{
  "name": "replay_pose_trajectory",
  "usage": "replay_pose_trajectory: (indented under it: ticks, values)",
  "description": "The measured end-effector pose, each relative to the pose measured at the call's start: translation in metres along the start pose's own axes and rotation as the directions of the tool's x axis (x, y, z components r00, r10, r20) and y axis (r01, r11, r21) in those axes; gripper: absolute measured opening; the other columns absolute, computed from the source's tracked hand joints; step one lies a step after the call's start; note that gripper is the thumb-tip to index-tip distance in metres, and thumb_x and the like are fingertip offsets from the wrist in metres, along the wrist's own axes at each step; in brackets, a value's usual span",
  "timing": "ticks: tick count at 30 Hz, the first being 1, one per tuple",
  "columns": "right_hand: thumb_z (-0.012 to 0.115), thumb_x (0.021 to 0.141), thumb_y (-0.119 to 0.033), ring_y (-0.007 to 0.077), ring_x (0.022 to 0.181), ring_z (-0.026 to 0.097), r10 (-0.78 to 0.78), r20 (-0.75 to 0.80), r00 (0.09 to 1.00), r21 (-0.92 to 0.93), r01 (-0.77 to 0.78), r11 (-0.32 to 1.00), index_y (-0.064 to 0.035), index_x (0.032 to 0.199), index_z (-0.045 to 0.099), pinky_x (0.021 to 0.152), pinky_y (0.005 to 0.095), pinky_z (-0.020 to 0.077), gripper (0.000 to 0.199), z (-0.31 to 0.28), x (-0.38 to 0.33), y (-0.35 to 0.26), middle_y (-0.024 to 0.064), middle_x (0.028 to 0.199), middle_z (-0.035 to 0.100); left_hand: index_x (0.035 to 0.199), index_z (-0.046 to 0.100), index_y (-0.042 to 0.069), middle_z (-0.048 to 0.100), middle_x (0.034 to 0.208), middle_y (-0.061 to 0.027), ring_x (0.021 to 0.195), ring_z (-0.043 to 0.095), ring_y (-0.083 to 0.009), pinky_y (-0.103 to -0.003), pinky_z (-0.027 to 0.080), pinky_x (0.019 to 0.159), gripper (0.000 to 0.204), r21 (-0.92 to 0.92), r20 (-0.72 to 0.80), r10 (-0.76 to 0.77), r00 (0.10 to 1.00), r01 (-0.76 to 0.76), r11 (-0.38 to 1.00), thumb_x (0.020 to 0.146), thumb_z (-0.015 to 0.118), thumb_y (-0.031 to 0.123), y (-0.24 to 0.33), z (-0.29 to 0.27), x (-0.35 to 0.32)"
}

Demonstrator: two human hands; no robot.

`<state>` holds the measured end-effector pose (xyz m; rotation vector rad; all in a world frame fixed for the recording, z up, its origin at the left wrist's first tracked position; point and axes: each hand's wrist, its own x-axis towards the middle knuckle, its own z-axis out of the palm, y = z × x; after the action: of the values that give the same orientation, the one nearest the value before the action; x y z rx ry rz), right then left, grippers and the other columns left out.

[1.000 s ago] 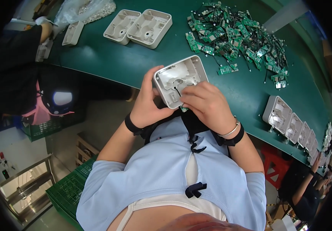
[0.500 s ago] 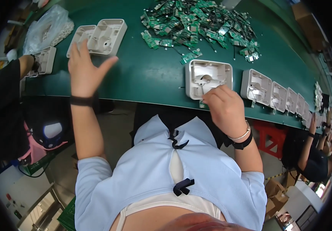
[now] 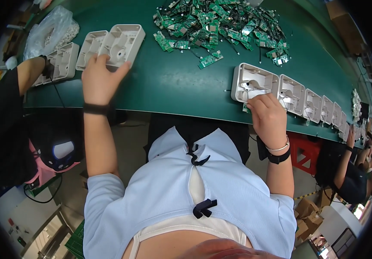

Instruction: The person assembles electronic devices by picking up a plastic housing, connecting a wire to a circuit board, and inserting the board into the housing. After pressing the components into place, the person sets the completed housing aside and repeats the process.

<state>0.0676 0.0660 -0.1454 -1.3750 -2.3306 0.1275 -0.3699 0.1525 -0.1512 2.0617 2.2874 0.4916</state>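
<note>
My right hand (image 3: 270, 121) is closed on the near wall of a white plastic housing (image 3: 255, 78), which lies open side up at the left end of a row. A small green circuit board (image 3: 245, 108) hangs on a wire over this housing's near edge, beside my fingertips. At the left, my left hand (image 3: 101, 82) has thumb and fingers apart at the near edge of a pair of white housings (image 3: 127, 39). Its fingertips overlap the rim; I cannot tell how firmly they touch it.
A heap of green circuit boards with black wires (image 3: 220, 26) lies at the back of the green table (image 3: 173, 82). More white housings (image 3: 313, 105) run off to the right. On the left are a clear bag of small white parts (image 3: 54, 32) and another person's hand (image 3: 45, 69) at further housings.
My right hand has slid the housing rightward to the end of the row. My left hand has come down to the edge of the pair, its fingers now more bent.
</note>
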Motion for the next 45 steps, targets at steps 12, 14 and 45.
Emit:
replay_pose_trajectory:
  ticks: [12,14,45]
  values:
    - [0.070,0.089,0.001,0.0329,0.088,0.066,0.084,-0.006,0.996,-0.274,-0.083,0.958,-0.0018,0.101,0.073,0.077,0.0438,0.0540,0.012,-0.019,-0.012,0.027,0.0091,0.101,0.072,0.121,0.064,-0.001,0.056,0.139,-0.0336,0.118,0.057,-0.0530,-0.057,0.048,0.102,0.065,-0.063,-0.094,0.265,0.960,-0.271,0.961,0.076,0.090,0.039,0.058,-0.003,-0.107]
    - [0.069,0.092,-0.001,0.0340,0.087,0.066,0.074,-0.082,0.994,-0.263,-0.093,0.960,-0.0018,0.105,0.073,0.077,0.0446,0.0546,0.013,-0.020,0.004,0.014,0.0098,0.102,0.073,0.120,0.064,0.000,0.055,0.140,-0.0326,0.118,0.056,-0.0520,-0.057,0.047,0.102,0.065,-0.064,-0.101,0.278,0.955,-0.285,0.956,0.075,0.091,0.038,0.060,-0.001,-0.115]
    - [0.068,0.087,-0.004,0.0398,0.083,0.070,0.082,-0.061,0.995,-0.244,-0.094,0.965,-0.0057,0.104,0.072,0.074,0.0497,0.0582,0.018,0.058,0.074,-0.012,0.0150,0.091,0.068,0.122,0.063,-0.001,0.044,0.159,-0.0268,0.145,0.044,-0.0431,-0.060,0.029,0.117,0.066,-0.079,-0.040,0.382,0.923,-0.384,0.920,0.077,0.088,0.040,0.082,0.023,-0.122]
